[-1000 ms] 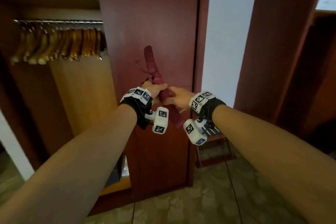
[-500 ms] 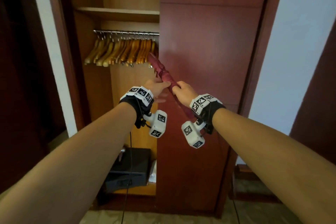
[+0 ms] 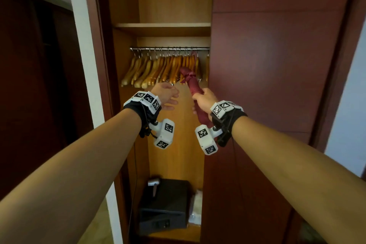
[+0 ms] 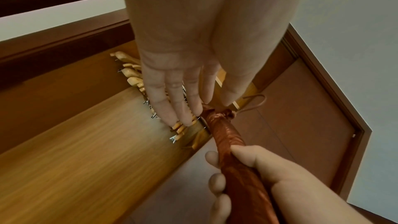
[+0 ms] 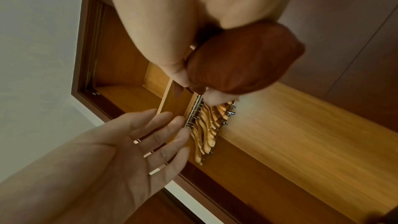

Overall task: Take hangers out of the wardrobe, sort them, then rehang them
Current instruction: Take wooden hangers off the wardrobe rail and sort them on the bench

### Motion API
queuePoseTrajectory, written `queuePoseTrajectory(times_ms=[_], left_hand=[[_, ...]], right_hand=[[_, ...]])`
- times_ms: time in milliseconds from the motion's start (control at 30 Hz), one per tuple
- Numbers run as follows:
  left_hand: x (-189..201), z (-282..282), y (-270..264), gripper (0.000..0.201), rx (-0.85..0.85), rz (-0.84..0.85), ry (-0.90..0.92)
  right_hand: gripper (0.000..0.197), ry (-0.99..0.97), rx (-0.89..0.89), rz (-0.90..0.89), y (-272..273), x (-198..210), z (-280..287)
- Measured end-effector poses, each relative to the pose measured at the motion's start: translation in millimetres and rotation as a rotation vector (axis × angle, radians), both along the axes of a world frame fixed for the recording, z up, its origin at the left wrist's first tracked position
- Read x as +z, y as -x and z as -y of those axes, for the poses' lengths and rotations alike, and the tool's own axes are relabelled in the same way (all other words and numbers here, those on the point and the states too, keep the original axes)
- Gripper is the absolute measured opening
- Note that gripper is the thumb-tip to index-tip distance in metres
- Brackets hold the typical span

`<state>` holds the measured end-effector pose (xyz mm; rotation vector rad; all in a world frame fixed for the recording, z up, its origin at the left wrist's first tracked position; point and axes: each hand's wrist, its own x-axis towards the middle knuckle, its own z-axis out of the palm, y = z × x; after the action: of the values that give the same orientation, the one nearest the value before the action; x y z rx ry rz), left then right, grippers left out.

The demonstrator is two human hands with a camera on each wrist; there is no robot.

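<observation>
The wardrobe [image 3: 126, 31] is standing open on its left half; a row of wooden hangers [image 3: 158, 69] is hanging packed together on the metal rail [image 3: 168, 48] under the shelf; a dark safe [image 3: 164, 204] is sitting on the wardrobe floor; the right hand [image 3: 204, 99] is gripping a maroon padded hanger [image 3: 191, 83], its tip pointing up at the row; the left hand [image 3: 165, 95] is hovering just beside it, fingers [image 4: 172, 94] stretched loose and holding nothing.
</observation>
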<state>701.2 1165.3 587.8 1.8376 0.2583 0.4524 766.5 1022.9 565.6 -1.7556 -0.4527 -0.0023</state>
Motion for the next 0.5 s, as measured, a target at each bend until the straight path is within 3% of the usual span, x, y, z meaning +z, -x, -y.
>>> queuePoseTrajectory(times_ms=[167,500], left_hand=[[12,-47,-17,0.023,-0.016,0.016,-0.047],[17,-101,-69,0.013,-0.089,0.018,-0.093]], right_hand=[[0.03,-0.051,-0.082,-0.011,-32,7,-39],[0.035,0.039,-0.217,0.005,-100,23,-72]])
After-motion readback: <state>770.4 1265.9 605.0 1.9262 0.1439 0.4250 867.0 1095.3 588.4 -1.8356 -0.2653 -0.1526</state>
